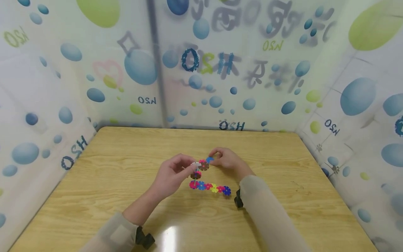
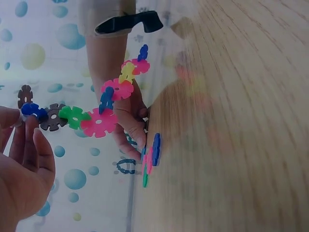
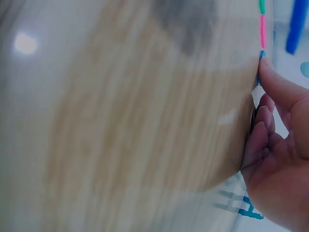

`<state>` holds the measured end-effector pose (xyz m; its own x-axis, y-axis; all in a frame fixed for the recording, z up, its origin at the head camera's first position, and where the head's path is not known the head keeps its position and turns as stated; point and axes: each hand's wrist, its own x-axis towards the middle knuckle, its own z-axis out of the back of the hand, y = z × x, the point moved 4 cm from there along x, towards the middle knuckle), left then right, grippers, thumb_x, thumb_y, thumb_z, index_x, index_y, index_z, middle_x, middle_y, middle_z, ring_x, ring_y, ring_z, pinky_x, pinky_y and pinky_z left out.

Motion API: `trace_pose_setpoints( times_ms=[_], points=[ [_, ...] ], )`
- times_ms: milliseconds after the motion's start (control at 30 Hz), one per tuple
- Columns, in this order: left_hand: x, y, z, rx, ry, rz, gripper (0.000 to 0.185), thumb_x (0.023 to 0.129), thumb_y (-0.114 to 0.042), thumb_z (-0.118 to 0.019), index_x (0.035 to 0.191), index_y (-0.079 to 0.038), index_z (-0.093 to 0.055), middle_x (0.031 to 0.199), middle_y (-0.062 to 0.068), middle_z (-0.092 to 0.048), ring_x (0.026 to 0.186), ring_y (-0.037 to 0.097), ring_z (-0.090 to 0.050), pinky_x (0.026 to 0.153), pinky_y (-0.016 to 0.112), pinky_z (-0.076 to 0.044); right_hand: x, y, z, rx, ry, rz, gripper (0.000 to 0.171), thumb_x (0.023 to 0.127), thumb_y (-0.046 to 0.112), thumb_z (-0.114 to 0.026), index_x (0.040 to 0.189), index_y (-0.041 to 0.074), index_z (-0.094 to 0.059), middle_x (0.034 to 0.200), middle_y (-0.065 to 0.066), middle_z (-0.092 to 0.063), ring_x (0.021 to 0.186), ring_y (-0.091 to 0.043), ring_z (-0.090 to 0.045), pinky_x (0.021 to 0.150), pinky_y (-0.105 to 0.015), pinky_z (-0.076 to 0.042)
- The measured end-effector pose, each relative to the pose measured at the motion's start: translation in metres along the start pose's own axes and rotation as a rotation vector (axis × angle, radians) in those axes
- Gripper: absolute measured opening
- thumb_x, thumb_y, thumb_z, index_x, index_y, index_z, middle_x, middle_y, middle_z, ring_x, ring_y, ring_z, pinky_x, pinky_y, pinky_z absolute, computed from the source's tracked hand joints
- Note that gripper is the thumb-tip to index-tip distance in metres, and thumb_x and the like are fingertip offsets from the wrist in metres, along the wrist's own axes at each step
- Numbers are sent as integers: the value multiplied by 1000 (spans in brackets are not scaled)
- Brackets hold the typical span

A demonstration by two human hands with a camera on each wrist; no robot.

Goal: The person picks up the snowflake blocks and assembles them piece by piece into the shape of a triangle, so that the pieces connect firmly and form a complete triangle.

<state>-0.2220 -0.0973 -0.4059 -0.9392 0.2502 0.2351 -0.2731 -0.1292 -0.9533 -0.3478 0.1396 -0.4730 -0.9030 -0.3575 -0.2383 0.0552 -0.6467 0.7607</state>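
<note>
My left hand [image 1: 171,175] pinches one end of a chain of slotted plastic snowflake discs [image 2: 99,122]. Its fingertips grip around a dark blue disc [image 2: 34,111], with brown, green, pink, blue and yellow discs linked on from there. In the head view the chain bends, and its far part runs to the right towards a dark blue disc [image 1: 226,190]. To the right, my right hand [image 1: 228,159] holds a blue snowflake disc [image 1: 210,159] between thumb and fingers, low at the tabletop. Pink and green discs [image 3: 263,31] lie in line with that disc in the right wrist view.
A wood-grain table [image 1: 126,147] lies under both hands, with a glossy light reflection [image 1: 169,238] near its front. Pale walls [image 1: 119,94] with printed bubbles and lettering enclose it at the back and both sides. A dark wrist device [image 1: 145,238] sits on the left sleeve.
</note>
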Motion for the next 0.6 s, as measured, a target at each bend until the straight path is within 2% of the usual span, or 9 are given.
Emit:
trace_pose_setpoints(
  times_ms=[233,467,600],
  points=[
    [-1,0,1,-6,-4,0,12,106,-19,-75,116,-14,-77,110,8,-76,91,17,-73,83,28,-62,1,-1,2,-4,14,13,24,103,22,-78,125,16,-70,99,-7,-64,88,-22,-56,82,-34,-47],
    [0,3,0,-24,-7,-6,13,106,-18,-76,117,-13,-77,112,10,-77,89,17,-74,83,28,-63,-9,-2,6,46,-16,42,22,103,17,-78,123,12,-70,118,-11,-69,107,-25,-63,96,-38,-53],
    [0,4,-1,-16,-7,-3,13,105,-20,-77,117,-15,-78,112,9,-77,90,18,-75,82,28,-63,-18,-5,10,70,-55,68,16,104,16,-77,117,9,-72,116,-11,-73,106,-24,-66,93,-36,-54]
  ],
)
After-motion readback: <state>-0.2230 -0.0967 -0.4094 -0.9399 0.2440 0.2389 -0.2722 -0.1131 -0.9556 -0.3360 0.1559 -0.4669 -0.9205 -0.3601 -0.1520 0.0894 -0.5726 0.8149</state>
